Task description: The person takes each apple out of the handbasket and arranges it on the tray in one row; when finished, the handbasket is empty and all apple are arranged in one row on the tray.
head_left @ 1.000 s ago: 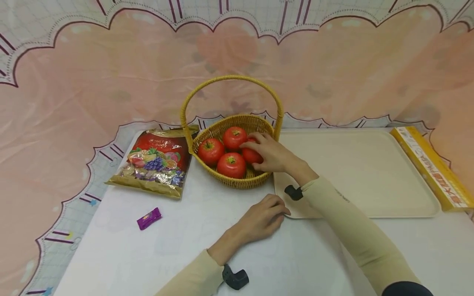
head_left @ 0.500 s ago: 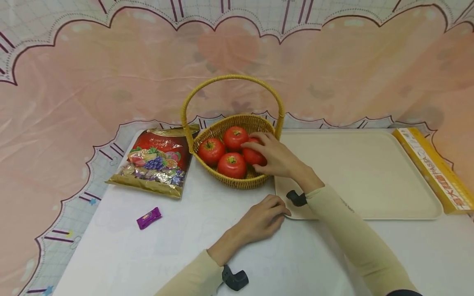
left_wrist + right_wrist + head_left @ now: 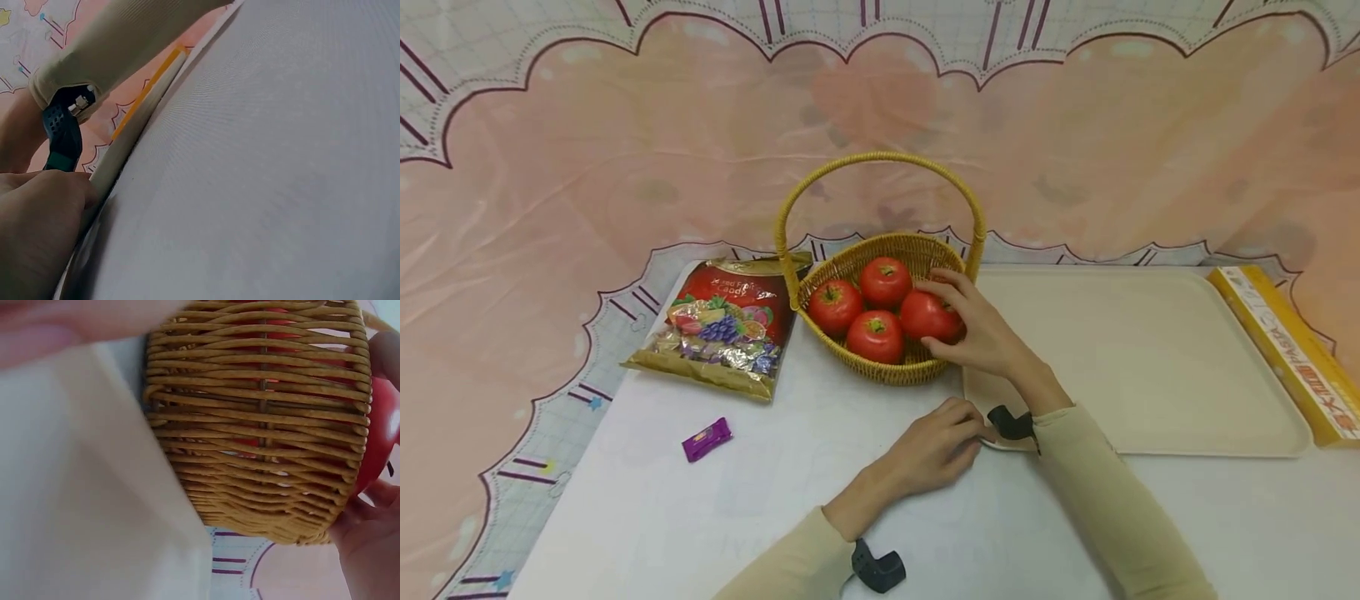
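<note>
My right hand reaches over the right rim of a yellow wicker basket. Its thumb and fingers hold a red apple from its right side. In the right wrist view, that apple shows above the basket rim between the fingers. Three other red apples lie beside it, including a front apple. My left hand rests low on the table, fingers loosely bent against the near left corner of a beige tray. In the left wrist view, the left hand touches the tray's edge; most fingertips are hidden.
Left of the basket lies a red and gold candy bag. A purple wrapped candy lies in front of it. A yellow box lies along the tray's right edge. The basket handle arches over the apples; a patterned cloth hangs behind.
My right hand has drawn back slightly to the right, and the apple in it has shifted right, away from the others. The left hand stays at the tray corner. The head view has shifted slightly.
</note>
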Tool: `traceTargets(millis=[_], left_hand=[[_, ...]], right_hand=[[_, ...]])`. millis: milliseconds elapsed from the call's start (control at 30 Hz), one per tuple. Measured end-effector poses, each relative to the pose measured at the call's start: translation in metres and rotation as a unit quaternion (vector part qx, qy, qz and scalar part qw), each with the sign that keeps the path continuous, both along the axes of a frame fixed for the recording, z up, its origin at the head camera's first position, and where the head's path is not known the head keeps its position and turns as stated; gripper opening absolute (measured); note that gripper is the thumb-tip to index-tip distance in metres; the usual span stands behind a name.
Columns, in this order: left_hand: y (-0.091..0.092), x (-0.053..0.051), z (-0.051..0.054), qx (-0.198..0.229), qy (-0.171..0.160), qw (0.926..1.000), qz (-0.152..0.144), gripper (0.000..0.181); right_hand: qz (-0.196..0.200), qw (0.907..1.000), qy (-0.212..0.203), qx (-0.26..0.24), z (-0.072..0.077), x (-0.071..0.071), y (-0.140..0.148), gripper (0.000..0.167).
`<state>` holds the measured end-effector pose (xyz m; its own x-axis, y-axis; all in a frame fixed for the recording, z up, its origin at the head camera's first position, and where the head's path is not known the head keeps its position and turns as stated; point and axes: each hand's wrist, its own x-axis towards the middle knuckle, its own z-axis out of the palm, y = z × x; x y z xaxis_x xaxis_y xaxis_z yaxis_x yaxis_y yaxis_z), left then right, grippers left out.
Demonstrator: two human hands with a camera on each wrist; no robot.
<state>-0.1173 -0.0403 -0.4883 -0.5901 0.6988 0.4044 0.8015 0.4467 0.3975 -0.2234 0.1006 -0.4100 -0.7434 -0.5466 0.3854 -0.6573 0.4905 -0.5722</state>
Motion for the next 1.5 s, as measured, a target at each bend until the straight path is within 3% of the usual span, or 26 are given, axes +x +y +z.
traceTargets(millis=[133, 300, 533, 1100, 1500], left_hand=[[0.002, 0.0, -0.002, 0.003, -0.004, 1.0, -0.001, 0.022], [0.004, 0.0, -0.002, 0.007, -0.002, 1.0, -0.002, 0.022], [0.001, 0.001, 0.001, 0.013, -0.01, 0.9999, 0.004, 0.018], [-0.001, 0.0, 0.004, 0.013, -0.034, 0.9993, -0.006, 0.019], [-0.001, 0.0, 0.005, 0.013, -0.037, 0.9992, -0.005, 0.02]], right_hand=[[-0.009, 0.999, -0.02, -0.039, -0.003, 0.005, 0.007, 0.067], [0.001, 0.9956, -0.006, -0.094, -0.003, 0.007, 0.013, 0.067], [0.017, 0.9935, 0.007, -0.112, -0.003, 0.007, 0.013, 0.066], [-0.025, 0.9959, 0.004, -0.086, 0.016, 0.015, 0.034, 0.065], [-0.043, 0.9979, 0.009, -0.047, 0.014, 0.008, 0.046, 0.064]])
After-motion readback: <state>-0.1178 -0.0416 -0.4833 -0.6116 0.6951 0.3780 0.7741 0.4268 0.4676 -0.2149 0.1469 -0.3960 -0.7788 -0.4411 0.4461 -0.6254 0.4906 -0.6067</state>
